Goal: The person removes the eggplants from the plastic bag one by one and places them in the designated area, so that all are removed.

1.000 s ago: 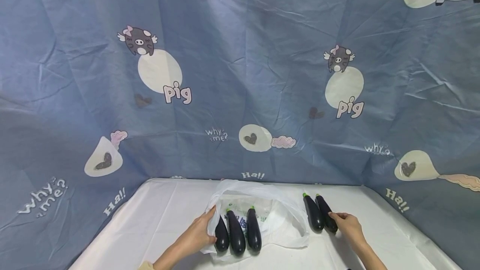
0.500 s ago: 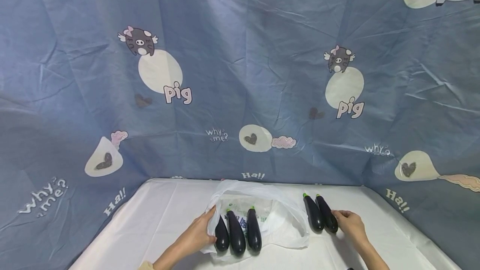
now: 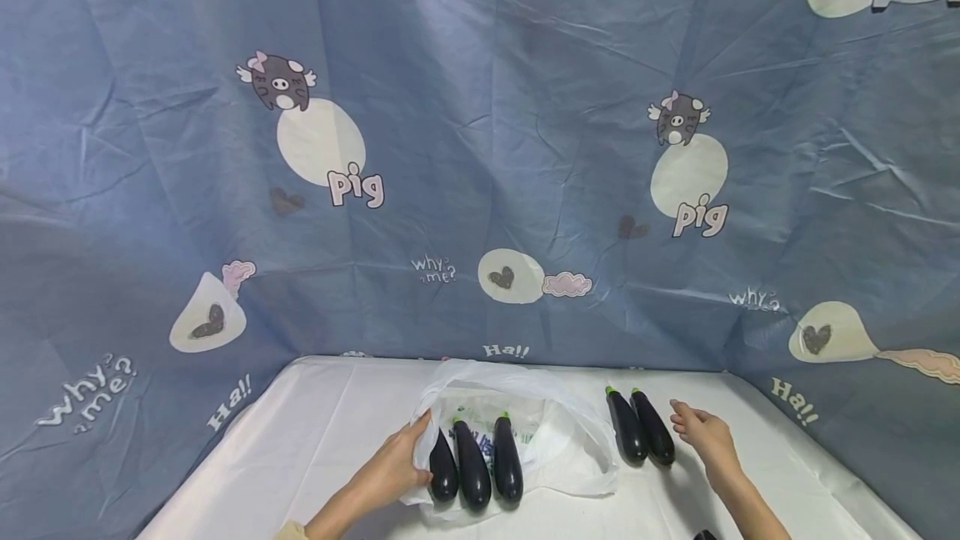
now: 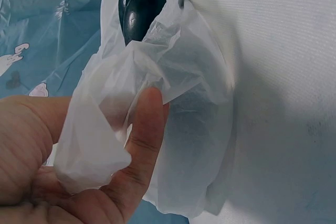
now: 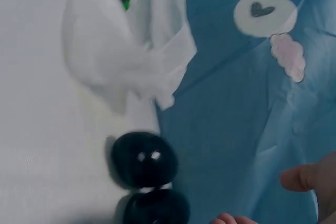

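Eggplants — three sat bagged, left hand pinching the plastic bag, two waited beside the unclenched right hand.

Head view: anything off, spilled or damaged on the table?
Nothing stands out. Three eggplants lie in a row on the white plastic bag, whose edge the left hand grips. Two more eggplants lie side by side on the table, the right hand open beside them.

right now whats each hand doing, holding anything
Left hand: grips the edge of the white plastic bag.
Right hand: open, holding nothing, just beside the two aubergines on the table.
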{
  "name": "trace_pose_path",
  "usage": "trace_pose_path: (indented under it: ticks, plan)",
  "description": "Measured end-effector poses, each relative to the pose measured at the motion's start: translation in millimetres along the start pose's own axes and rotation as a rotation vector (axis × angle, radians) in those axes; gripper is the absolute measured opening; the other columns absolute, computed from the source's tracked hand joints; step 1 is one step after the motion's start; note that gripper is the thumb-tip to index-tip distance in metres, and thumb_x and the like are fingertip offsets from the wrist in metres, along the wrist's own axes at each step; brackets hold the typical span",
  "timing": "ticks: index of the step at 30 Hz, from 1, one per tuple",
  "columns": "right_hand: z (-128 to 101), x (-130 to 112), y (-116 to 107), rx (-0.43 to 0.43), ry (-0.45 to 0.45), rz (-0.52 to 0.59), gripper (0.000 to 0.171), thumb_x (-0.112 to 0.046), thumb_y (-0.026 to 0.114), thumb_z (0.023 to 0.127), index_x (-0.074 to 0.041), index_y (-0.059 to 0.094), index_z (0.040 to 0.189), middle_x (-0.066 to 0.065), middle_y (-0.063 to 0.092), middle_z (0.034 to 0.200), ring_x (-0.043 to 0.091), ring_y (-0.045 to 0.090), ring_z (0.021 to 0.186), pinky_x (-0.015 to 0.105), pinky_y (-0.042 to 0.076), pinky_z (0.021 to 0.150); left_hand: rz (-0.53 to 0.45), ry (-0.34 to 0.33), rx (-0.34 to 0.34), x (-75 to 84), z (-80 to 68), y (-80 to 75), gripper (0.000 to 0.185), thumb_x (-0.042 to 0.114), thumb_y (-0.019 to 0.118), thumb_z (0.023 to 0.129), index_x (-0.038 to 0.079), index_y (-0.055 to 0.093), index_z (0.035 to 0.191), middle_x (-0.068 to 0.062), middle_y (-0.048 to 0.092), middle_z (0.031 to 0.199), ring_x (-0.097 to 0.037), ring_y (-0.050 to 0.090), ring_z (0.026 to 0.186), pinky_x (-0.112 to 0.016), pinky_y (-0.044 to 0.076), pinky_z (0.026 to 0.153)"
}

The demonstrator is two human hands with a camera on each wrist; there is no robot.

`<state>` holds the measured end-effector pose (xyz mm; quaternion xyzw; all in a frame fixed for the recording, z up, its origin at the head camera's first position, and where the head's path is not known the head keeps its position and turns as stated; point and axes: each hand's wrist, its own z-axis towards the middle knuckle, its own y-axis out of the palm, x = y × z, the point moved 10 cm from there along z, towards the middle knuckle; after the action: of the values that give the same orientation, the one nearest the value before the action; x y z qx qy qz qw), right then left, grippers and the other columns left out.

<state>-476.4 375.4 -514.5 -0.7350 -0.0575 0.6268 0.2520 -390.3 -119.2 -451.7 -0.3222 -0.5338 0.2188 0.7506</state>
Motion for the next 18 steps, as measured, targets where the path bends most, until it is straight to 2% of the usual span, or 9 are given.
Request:
trace_pose_path:
  ticks: [2, 3, 6, 9, 14, 18]
  plan:
    - [-2, -4, 4, -0.039, 0.000, 0.079, 0.086, -0.062, 0.047, 0.081, 0.010, 0.042, 0.127, 0.017, 0.062, 0.110, 0.019, 0.064, 0.088, 0.028, 0.053, 0.065, 0.000, -0.001, 0.000, -0.5, 0.1, -0.1, 0.091, 0.001, 0.073, 0.055, -0.008, 0.032, 0.136, -0.030, 0.035, 0.136, -0.044, 0.036, 0.123, -0.054, 0.031, 0.100]
    - [-7, -11, 7, -0.073, -0.011, 0.110, 0.085, -0.060, 0.046, 0.083, 0.012, 0.041, 0.127, 0.018, 0.061, 0.111, 0.019, 0.063, 0.090, 0.030, 0.053, 0.071, 0.000, 0.000, 0.000, -0.9, 0.4, 0.1, 0.091, 0.001, 0.073, 0.055, -0.009, 0.032, 0.135, -0.030, 0.035, 0.136, -0.044, 0.036, 0.123, -0.054, 0.031, 0.100]
    - [-35, -40, 15, -0.172, -0.027, 0.198, 0.080, -0.052, 0.044, 0.088, 0.017, 0.037, 0.127, 0.022, 0.059, 0.113, 0.024, 0.061, 0.098, 0.033, 0.050, 0.085, 0.002, 0.003, 0.000, -1.0, 0.6, 0.2, 0.091, 0.001, 0.074, 0.055, -0.009, 0.033, 0.135, -0.030, 0.035, 0.136, -0.045, 0.035, 0.124, -0.054, 0.030, 0.100]
    - [-60, -62, 21, -0.218, -0.012, 0.247, 0.077, -0.051, 0.044, 0.089, 0.016, 0.037, 0.127, 0.020, 0.058, 0.114, 0.027, 0.057, 0.106, 0.035, 0.046, 0.091, 0.003, 0.007, 0.000, -1.3, 0.6, 0.8, 0.091, 0.001, 0.073, 0.055, -0.009, 0.033, 0.135, -0.030, 0.035, 0.137, -0.045, 0.034, 0.124, -0.054, 0.030, 0.100]
    - [-75, -77, 33, -0.261, -0.011, 0.278, 0.077, -0.051, 0.047, 0.087, 0.015, 0.038, 0.127, 0.024, 0.054, 0.120, 0.030, 0.055, 0.109, 0.037, 0.044, 0.094, 0.003, 0.010, 0.000, -1.9, 0.5, 1.0, 0.091, 0.001, 0.073, 0.055, -0.010, 0.033, 0.135, -0.030, 0.035, 0.137, -0.045, 0.034, 0.124, -0.054, 0.030, 0.100]
    - [-81, -81, 42, -0.274, -0.006, 0.289, 0.079, -0.052, 0.052, 0.084, 0.014, 0.039, 0.126, 0.020, 0.056, 0.117, 0.023, 0.058, 0.102, 0.036, 0.045, 0.093, 0.006, 0.009, -0.001, -2.9, 1.0, 1.3, 0.091, 0.002, 0.074, 0.055, -0.009, 0.033, 0.135, -0.029, 0.035, 0.137, -0.044, 0.035, 0.124, -0.053, 0.030, 0.100]
